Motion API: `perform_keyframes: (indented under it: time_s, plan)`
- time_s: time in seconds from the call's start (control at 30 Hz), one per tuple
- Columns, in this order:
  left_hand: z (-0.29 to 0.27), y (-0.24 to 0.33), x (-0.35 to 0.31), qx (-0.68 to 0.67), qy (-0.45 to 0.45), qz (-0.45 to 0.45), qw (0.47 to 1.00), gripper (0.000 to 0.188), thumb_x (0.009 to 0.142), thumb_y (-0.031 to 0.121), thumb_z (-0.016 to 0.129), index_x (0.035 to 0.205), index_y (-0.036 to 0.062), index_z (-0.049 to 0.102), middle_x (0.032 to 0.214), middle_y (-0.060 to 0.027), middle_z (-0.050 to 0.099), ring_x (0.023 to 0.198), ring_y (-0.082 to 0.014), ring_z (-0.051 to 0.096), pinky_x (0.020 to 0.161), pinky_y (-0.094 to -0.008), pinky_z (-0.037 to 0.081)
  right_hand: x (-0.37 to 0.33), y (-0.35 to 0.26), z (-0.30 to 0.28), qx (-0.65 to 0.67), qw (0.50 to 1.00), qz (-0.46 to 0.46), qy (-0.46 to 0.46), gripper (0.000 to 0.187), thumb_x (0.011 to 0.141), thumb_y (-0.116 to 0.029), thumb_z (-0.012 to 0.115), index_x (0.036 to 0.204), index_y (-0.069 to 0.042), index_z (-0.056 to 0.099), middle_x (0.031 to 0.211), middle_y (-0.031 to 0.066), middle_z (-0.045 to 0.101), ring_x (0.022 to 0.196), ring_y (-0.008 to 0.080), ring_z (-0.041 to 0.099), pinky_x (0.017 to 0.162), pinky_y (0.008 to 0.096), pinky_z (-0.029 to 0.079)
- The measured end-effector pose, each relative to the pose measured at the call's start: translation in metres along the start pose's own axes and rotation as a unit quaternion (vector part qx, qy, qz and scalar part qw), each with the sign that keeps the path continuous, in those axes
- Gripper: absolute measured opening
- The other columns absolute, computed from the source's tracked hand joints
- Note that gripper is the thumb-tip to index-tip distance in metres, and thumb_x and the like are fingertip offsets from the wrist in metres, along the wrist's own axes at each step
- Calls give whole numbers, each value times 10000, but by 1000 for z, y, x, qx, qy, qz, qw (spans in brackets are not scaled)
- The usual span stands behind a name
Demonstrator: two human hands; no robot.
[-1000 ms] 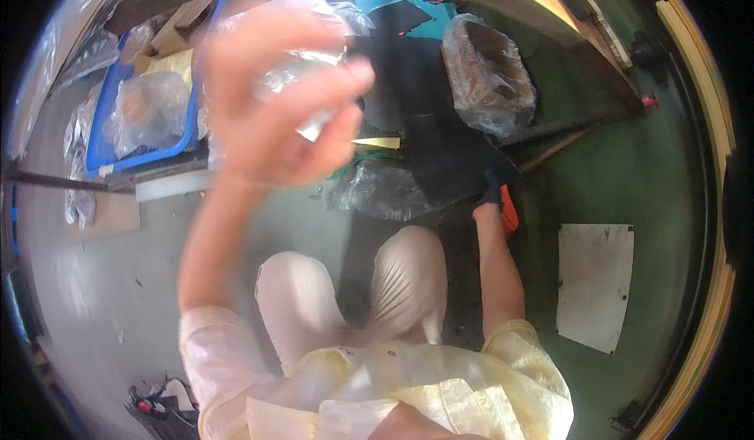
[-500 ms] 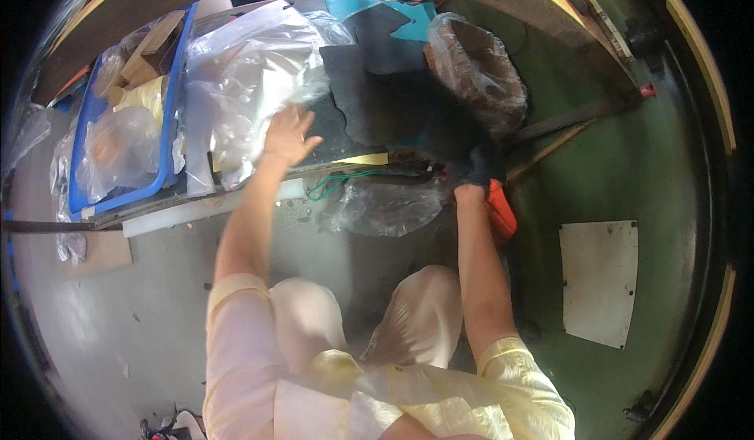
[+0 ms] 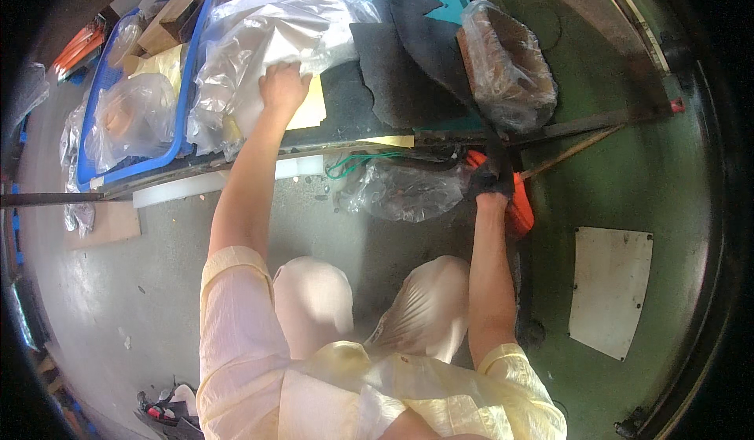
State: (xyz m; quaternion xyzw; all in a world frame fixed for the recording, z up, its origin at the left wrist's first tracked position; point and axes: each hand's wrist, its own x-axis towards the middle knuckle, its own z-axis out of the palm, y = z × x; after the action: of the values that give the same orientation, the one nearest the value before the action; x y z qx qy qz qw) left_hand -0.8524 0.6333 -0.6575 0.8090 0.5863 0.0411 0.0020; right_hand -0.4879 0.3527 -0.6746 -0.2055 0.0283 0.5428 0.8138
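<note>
My left hand (image 3: 284, 88) is bare, its fingers curled down on crinkled clear plastic sheeting (image 3: 263, 27) on the bench. Just beside its wrist, a pale yellow sheet (image 3: 312, 106) shows from under the plastic. A dark glove covers my right hand (image 3: 488, 177), low at the bench's front edge. It looks closed on the narrow end of a black sheet (image 3: 440, 59), which stretches up and leftward over another black sheet (image 3: 393, 78) with an uneven edge. Glove and sheet blend together, so the fingers are hard to make out. An orange object (image 3: 519, 208) touches the glove's side.
Left on the bench stands a blue basket (image 3: 191, 71) with plastic bags and a cardboard piece. A plastic-lined box (image 3: 506, 71) is at the right, and a turquoise sheet (image 3: 448, 4) lies behind. Below the edge hang a clear bag (image 3: 404, 192) and green cord (image 3: 343, 165).
My left hand has moved forward and its spread fingers have curled, leaving the yellow sheet in sight. The black sheet by my right hand has shifted. The whole view has moved a little.
</note>
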Motion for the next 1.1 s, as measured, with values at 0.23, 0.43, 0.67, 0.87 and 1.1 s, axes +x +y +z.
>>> perform_keyframes:
  time_s: [0.23, 0.43, 0.67, 0.87, 1.1]
  plan:
    - [-20, -6, 20, 12, 76, -3, 997, 638, 735, 357, 739, 1286, 124, 517, 1240, -63, 533, 1183, -261, 488, 894, -484, 438, -28, 92, 18, -158, 951, 81, 255, 515, 892, -436, 588, 1254, -71, 555, 1262, 104, 576, 1120, 285, 559, 945, 435, 485]
    - [-1, 31, 14, -29, 133, 70, 988, 424, 789, 261, 670, 1196, 176, 585, 1190, -104, 605, 1125, -286, 559, 867, -488, 464, -41, 180, 53, -772, 596, 185, -122, 406, 884, -425, 566, 1108, -96, 646, 1194, 155, 601, 1155, 294, 534, 925, 424, 466]
    - [12, -76, 37, -142, 149, -113, 972, 195, 894, 166, 482, 1033, 122, 612, 996, -138, 674, 940, -323, 644, 803, -444, 498, 68, 206, 88, -935, 113, -239, -235, 374, 826, -169, 568, 1198, -168, 599, 1110, 122, 641, 1031, 335, 602, 869, 452, 485]
    - [41, -113, 46, -358, 311, -229, 850, 215, 883, 240, 547, 1036, 108, 622, 959, -145, 676, 917, -354, 632, 803, -430, 478, 93, 143, 105, -965, 215, -136, -65, 492, 893, -332, 539, 1334, -118, 510, 1271, 225, 545, 1159, 387, 527, 996, 474, 409]
    - [43, -108, 39, -603, 243, -225, 725, 214, 884, 167, 524, 1039, 57, 623, 973, -121, 667, 924, -264, 637, 766, -358, 482, 99, 46, 99, -992, 76, -22, 101, 405, 869, -355, 543, 1128, -64, 652, 1189, 198, 622, 1113, 382, 585, 949, 468, 450]
